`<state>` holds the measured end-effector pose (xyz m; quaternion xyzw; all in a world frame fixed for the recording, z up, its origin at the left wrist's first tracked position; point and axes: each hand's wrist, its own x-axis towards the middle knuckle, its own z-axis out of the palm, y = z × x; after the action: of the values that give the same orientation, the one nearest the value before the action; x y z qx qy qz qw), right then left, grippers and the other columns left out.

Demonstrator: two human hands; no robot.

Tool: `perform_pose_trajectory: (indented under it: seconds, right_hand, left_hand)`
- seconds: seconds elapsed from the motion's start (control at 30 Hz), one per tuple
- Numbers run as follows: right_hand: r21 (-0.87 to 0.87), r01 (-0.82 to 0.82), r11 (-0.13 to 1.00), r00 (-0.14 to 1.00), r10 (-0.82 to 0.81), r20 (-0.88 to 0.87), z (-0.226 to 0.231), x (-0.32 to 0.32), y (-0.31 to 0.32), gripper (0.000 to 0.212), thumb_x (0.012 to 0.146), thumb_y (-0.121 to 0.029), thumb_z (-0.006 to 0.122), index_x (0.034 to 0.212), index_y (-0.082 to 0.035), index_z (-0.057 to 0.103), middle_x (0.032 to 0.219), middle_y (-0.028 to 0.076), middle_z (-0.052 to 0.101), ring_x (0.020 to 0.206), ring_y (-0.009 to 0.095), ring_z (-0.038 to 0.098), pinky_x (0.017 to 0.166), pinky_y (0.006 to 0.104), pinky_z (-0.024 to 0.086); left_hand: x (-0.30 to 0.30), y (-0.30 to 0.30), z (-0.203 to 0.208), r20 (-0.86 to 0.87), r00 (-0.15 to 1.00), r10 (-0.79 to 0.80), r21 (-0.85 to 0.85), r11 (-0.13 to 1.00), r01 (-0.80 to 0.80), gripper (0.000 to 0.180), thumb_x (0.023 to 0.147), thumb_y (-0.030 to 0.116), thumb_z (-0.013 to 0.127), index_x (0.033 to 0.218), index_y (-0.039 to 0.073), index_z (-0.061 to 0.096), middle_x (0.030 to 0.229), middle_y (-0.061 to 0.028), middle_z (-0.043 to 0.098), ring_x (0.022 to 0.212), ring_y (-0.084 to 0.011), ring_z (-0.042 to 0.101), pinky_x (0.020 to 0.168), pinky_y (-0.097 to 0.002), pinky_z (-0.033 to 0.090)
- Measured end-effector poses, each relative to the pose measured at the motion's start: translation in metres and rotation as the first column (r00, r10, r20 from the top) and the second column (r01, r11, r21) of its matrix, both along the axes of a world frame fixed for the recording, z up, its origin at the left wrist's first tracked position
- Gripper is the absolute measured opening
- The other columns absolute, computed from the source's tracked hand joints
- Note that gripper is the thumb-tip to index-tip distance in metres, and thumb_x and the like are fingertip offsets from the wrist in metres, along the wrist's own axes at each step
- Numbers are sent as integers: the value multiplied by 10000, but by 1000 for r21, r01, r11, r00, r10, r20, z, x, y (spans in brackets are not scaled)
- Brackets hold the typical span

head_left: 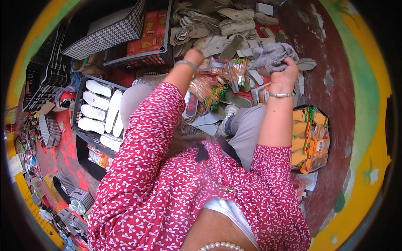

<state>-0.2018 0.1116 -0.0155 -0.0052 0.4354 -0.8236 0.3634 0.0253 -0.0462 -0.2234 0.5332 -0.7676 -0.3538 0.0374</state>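
My right hand point(286, 78) is raised at the right, its fingers closed on a crumpled grey cloth point(272, 56) with a fuzzy look. My left hand point(194, 57) is held up near the middle, curled closed with its back toward me; whatever it may hold is hidden. Below and beside it lie bundles of thin orange-brown packets point(206, 90) with green ends. A heap of beige insoles point(197, 31) spreads behind both hands. A dark patterned insole point(190, 104) lies close to my left forearm.
At the left, a black crate point(76, 113) holds several white insoles point(96, 100). Behind it stand a dark crate point(138, 62) with red boxes and a houndstooth box point(104, 39). Orange packs point(307, 138) fill a container at the right, near the dark red floor point(331, 96).
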Motion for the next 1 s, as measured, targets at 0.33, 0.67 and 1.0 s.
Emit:
perform_pose_trajectory:
  seconds: [0.33, 0.67, 1.0]
  right_hand:
    - [-51, -4, 999, 998, 0, -70, 41, 24, 13, 381, 850, -250, 514, 1130, 8, 531, 1146, 127, 564, 1076, 282, 519, 960, 440, 380]
    - [-75, -55, 996, 998, 58, 40, 4, -16, 20, 313, 808, -152, 510, 1067, 18, 558, 1063, 131, 602, 992, 274, 571, 905, 410, 435]
    - [108, -264, 958, 885, 285, -368, 31, -21, 49, 311, 689, -74, 550, 986, 16, 563, 952, 116, 601, 861, 203, 577, 805, 277, 457]
  left_hand:
    - [-9, 59, -31, 259, 926, -276, 101, 961, 259, 432, 825, 159, 504, 1251, 94, 477, 1368, -169, 360, 1239, -323, 376, 1002, -387, 349]
    - [-24, 10, -9, -407, 887, 219, 268, 957, -113, 177, 848, 180, 552, 940, 41, 613, 823, -98, 652, 746, -243, 625, 707, -348, 499]
    - [16, -13, 227, -889, 116, 443, 429, 718, 548, 225, 848, 97, 526, 1034, -26, 562, 954, -107, 637, 858, -182, 622, 805, -326, 482]
